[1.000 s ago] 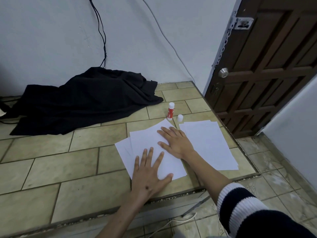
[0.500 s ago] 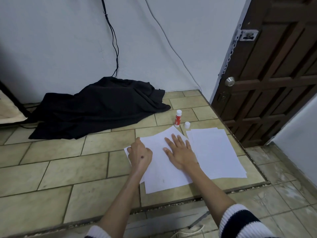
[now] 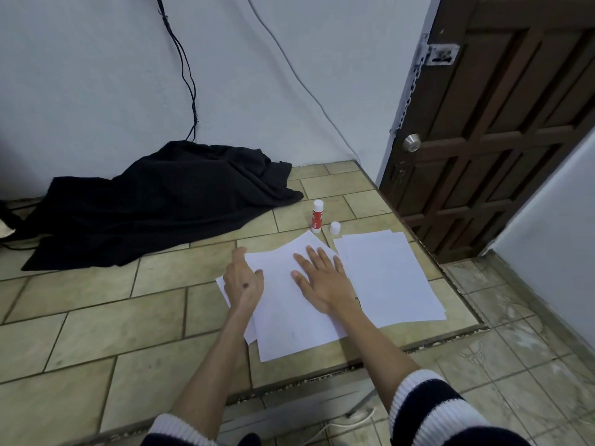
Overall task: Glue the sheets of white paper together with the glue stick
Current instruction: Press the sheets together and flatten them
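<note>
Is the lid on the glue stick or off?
Off. The glue stick stands upright on the tiles, and its small white cap sits apart beside it, just beyond the papers.

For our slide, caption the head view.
Right hand flattens white paper sheets; left hand touches their edge; uncapped red-and-white glue stick stands beyond.

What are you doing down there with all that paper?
A person is gluing white paper sheets together on a tiled ledge. The right hand lies flat on the top sheet, and the left hand sits at that sheet's left edge, over another sheet underneath. The glue stick stands untouched behind the paper, its cap off beside it. A second pile of sheets waits on the right.
</note>
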